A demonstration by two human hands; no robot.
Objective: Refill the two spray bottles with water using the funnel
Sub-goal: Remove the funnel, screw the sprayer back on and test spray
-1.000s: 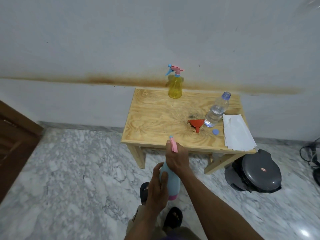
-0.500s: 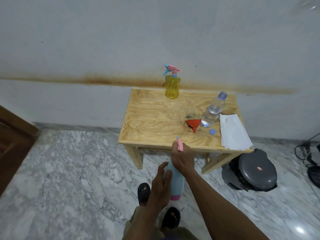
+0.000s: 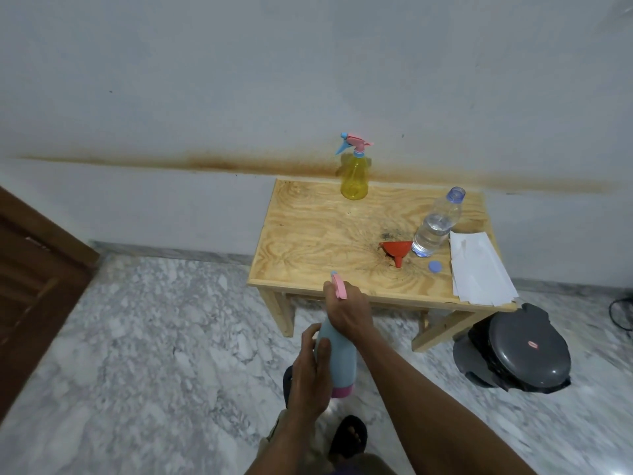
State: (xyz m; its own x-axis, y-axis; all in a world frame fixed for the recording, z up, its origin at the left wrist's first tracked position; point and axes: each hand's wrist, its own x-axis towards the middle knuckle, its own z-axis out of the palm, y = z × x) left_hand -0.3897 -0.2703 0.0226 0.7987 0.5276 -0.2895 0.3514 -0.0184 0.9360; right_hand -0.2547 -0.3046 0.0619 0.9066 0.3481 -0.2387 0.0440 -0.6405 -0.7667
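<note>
The held spray bottle (image 3: 337, 358) is pale blue with a pink base and trigger; the other spray bottle (image 3: 354, 178) is yellow. The funnel (image 3: 395, 250) is red, the table (image 3: 308, 241) light grained plywood, the floor (image 3: 154, 337) grey-veined white marble.

Your left hand (image 3: 313, 370) wraps the body of the pale blue plastic spray bottle (image 3: 337, 361) while your right hand (image 3: 347, 308) curls over its pink trigger head.

1 head-worn view, forward and down over table (image 3: 308, 234), hands near.
</note>
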